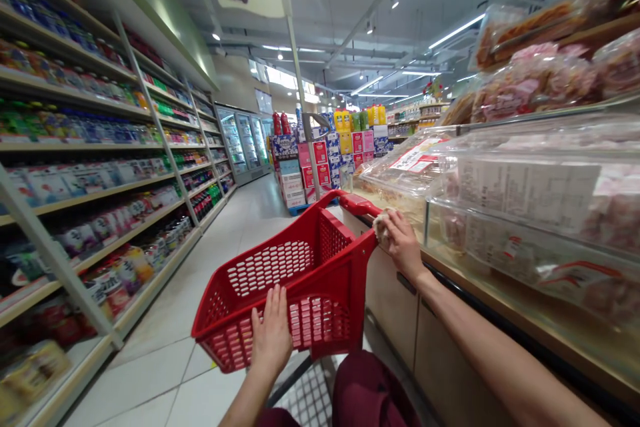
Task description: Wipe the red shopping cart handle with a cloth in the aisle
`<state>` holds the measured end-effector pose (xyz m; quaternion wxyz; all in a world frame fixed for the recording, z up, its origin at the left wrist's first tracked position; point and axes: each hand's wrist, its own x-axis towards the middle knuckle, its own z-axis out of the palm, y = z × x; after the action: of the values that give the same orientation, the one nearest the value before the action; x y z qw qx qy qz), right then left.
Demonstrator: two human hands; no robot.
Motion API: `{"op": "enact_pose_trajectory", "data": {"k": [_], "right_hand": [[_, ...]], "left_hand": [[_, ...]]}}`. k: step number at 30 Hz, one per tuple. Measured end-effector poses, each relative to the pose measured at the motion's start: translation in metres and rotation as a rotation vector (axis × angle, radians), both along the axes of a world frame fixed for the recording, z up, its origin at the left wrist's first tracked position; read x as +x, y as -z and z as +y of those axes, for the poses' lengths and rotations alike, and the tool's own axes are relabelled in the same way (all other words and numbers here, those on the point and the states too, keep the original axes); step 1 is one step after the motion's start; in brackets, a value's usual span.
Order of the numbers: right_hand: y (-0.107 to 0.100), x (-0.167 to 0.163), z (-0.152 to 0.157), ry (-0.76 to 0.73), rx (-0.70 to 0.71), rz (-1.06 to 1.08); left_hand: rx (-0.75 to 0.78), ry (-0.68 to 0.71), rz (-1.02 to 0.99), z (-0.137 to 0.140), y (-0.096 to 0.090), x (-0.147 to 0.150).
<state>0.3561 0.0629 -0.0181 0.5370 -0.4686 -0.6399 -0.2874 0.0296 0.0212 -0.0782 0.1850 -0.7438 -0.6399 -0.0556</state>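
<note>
Right hand point(403, 245) clamped on cloth point(381, 224) at handle point(359, 205); left hand point(273, 333) flat against cart point(354, 273) side, fingers extended. Step: apparently wiping. Next stroke calls for steadied cart.

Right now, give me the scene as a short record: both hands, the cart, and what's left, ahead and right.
left hand: open, against the cart's near side, apparently touching
right hand: holding pale cloth at the cart handle's end
red cart: no goods visible inside
left: stocked shelves
ahead: stacked cartons, bottles on top
right: clear-wrapped packages
</note>
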Motion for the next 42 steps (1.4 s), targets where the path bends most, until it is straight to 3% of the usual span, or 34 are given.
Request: {"op": "enact_pose_trajectory", "data": {"k": [2,5,7,13,15,19,25,30,36,42], "right_hand": [[0.006,-0.001,0.001,-0.013,-0.032,-0.014],[0.040,-0.017,-0.013,-0.137,-0.087,-0.170],[0.052,-0.032,-0.023,-0.238,-0.094,-0.281],[0.017,-0.057,-0.012,-0.192,-0.004,-0.148],[0.026,-0.063,-0.013,-0.239,-0.029,-0.232],[0.061,-0.081,-0.027,-0.399,-0.107,-0.455],[0.045,-0.100,-0.019,-0.347,-0.063,-0.330],[0.080,-0.126,-0.025,-0.516,-0.132,-0.537],[0.073,-0.187,-0.018,-0.511,-0.125,-0.429],[0.110,-0.225,-0.024,-0.700,-0.182,-0.549]], "left_hand": [[0.015,0.004,-0.004,0.001,0.003,-0.001],[0.007,0.009,-0.012,0.001,0.005,-0.002],[-0.011,0.020,-0.018,0.001,0.004,-0.003],[-0.047,0.042,-0.089,-0.001,0.002,-0.005],[-0.046,0.046,-0.120,-0.001,0.003,-0.009],[-0.029,-0.090,-0.184,-0.004,0.006,-0.022],[-0.056,-0.107,-0.177,-0.010,0.005,-0.029],[-0.082,-0.050,-0.180,-0.011,-0.001,-0.042],[-0.131,-0.128,-0.213,-0.012,-0.011,-0.073],[-0.200,-0.065,-0.229,-0.022,-0.019,-0.094]]}}
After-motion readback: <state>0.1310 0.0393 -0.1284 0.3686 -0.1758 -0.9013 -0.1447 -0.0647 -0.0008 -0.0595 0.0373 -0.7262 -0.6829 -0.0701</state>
